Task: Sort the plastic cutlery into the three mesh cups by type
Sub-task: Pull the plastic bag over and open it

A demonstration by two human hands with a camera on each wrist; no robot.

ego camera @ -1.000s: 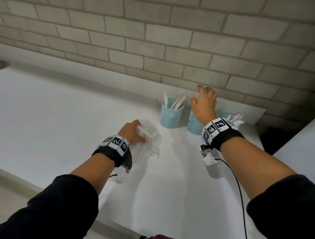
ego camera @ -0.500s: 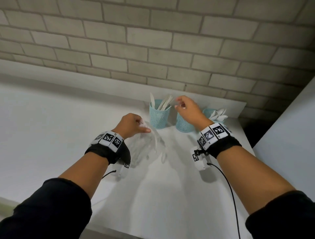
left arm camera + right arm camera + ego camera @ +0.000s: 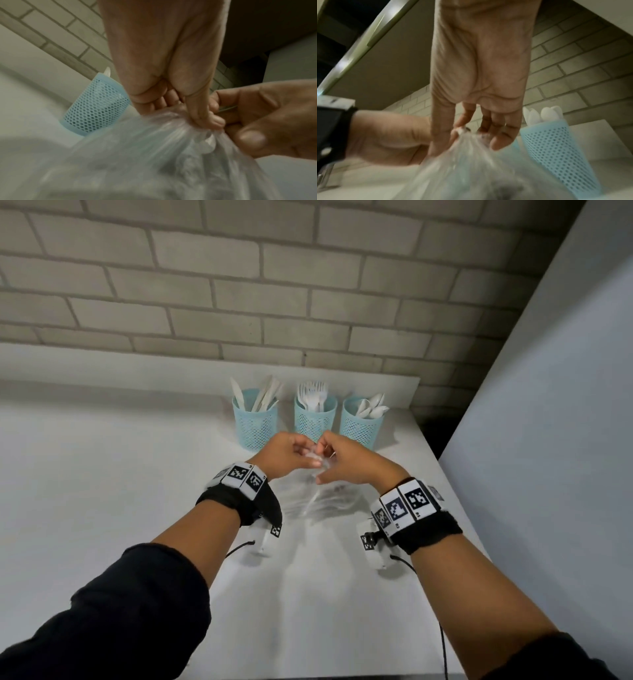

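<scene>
Both hands, left hand (image 3: 286, 455) and right hand (image 3: 349, 462), pinch the clear bag (image 3: 315, 498) with curled fingers (image 3: 199, 119) near the mesh cups (image 3: 315, 419)

Across the top of the frame we see a pale brick wall (image 3: 239, 285) (grey mortar lines), a white counter (image 3: 102, 474) filling the middle, and a plain pale panel (image 3: 548, 422) at right.

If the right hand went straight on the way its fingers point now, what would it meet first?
The right hand points up-left toward the left hand, both pinching the clear plastic bag. It would likely meet the left hand's fingers first; the middle mesh cup stands just beyond.
</scene>
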